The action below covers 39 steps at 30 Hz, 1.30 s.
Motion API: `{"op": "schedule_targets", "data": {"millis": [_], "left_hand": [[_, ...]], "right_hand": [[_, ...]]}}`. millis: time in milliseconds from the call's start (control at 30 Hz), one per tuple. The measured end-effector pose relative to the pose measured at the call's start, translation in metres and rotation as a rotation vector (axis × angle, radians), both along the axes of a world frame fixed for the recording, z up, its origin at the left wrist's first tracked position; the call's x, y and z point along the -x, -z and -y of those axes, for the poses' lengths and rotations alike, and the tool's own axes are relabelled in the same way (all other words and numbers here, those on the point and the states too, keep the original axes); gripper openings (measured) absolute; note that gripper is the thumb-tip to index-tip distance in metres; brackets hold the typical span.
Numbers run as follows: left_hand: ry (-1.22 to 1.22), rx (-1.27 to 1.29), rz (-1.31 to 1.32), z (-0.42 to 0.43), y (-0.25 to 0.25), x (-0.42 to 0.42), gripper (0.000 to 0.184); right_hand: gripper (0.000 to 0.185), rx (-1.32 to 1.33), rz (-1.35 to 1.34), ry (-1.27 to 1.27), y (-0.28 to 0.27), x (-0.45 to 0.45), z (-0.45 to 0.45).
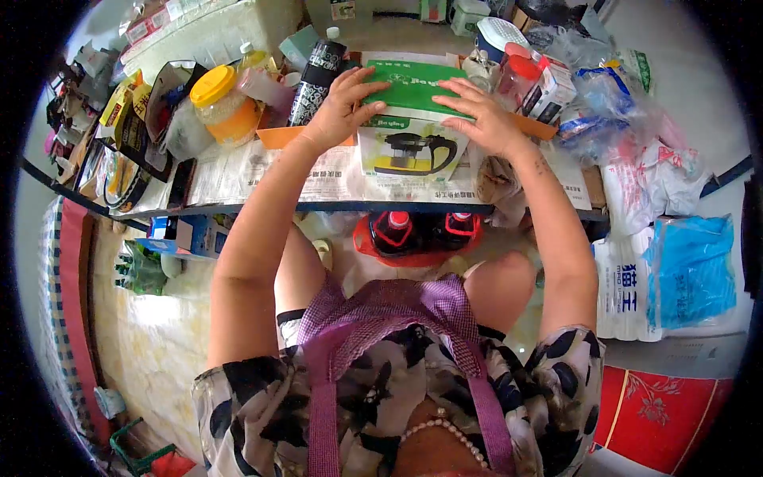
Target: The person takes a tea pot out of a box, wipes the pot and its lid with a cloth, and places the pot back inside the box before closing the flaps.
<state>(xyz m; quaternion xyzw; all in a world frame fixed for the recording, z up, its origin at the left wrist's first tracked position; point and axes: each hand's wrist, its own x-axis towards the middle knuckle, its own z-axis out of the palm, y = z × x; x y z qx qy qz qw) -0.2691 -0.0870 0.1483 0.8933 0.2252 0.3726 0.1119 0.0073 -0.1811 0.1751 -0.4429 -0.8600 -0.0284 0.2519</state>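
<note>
A green and white box [413,147] with a teapot picture on its front stands on the newspaper-covered table [230,179]. My left hand [346,105] rests on the left side of its green top, fingers spread. On the right side of the top lies my right hand [480,116], its fingers also apart. An orange strip [278,137] shows beside the box on the left. Just left of my left hand is a black patterned bottle [315,83]. Near my right hand stands a red-lidded jar [518,77].
A yellow-lidded jar [226,107] and bags line the table's left part. Plastic bags [608,103] crowd the right. Dark bottles with red caps [395,230] sit below the table edge. A blue package [690,270] lies at the right.
</note>
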Motion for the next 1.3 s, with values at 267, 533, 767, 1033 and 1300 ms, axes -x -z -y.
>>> {"op": "schedule_targets", "data": {"millis": [267, 533, 767, 1033, 1300], "left_hand": [[-0.038, -0.148, 0.157, 0.022, 0.0, -0.004, 0.021], [-0.032, -0.15, 0.071, 0.028, -0.006, -0.003, 0.017], [-0.029, -0.22, 0.121, 0.043, 0.009, 0.001, 0.025], [-0.149, -0.253, 0.106, 0.052, 0.016, 0.001, 0.029], [-0.25, -0.232, 0.215, 0.06, 0.031, -0.02, 0.029]], "right_hand": [[0.034, -0.145, 0.027, 0.067, 0.012, 0.008, 0.004], [0.038, -0.088, 0.091, 0.044, 0.013, 0.0, 0.002], [0.056, -0.095, 0.135, 0.134, 0.027, 0.014, 0.02], [0.052, -0.172, -0.398, 0.385, 0.064, -0.05, 0.058], [0.042, 0.34, -0.132, 0.699, 0.123, -0.081, 0.133]]}}
